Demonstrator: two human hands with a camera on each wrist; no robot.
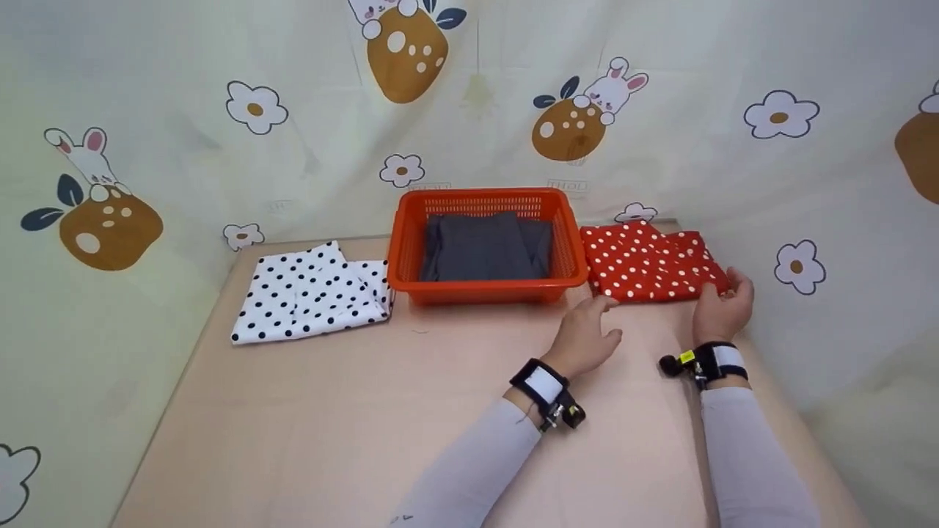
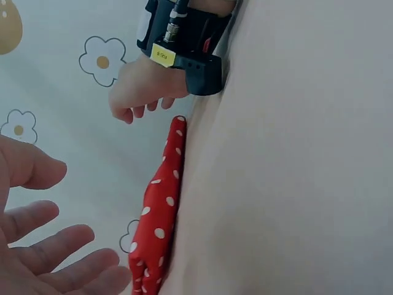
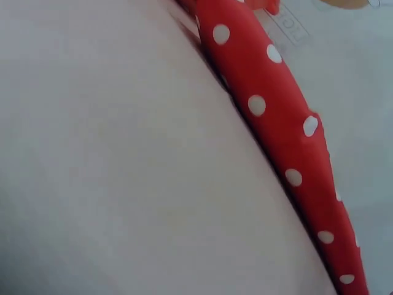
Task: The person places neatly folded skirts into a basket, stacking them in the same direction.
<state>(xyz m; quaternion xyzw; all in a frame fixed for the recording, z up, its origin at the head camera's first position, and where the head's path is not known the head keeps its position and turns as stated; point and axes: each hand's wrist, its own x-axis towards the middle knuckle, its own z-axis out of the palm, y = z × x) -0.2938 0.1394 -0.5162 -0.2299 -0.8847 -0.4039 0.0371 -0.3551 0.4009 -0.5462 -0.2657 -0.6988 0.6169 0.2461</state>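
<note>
A folded red cloth with white dots (image 1: 649, 260) lies flat on the table, right of the basket. My left hand (image 1: 587, 337) is at its front left corner. In the left wrist view, that hand's fingers (image 2: 67, 246) are spread and loosely bent, with nothing between them. At the cloth's right end is my right hand (image 1: 722, 308); the left wrist view has its fingers (image 2: 140, 110) bent downward, just apart from the cloth's end. The red cloth (image 3: 276, 129) fills a slanting band in the right wrist view, where no hand shows.
An orange plastic basket (image 1: 488, 293) stands at the table's back, holding folded dark grey cloth (image 1: 484, 249). To its left, a folded white cloth with black dots (image 1: 308, 301) lies on the pinkish table (image 1: 330, 425). A printed curtain (image 1: 315, 169) hangs behind and along both sides.
</note>
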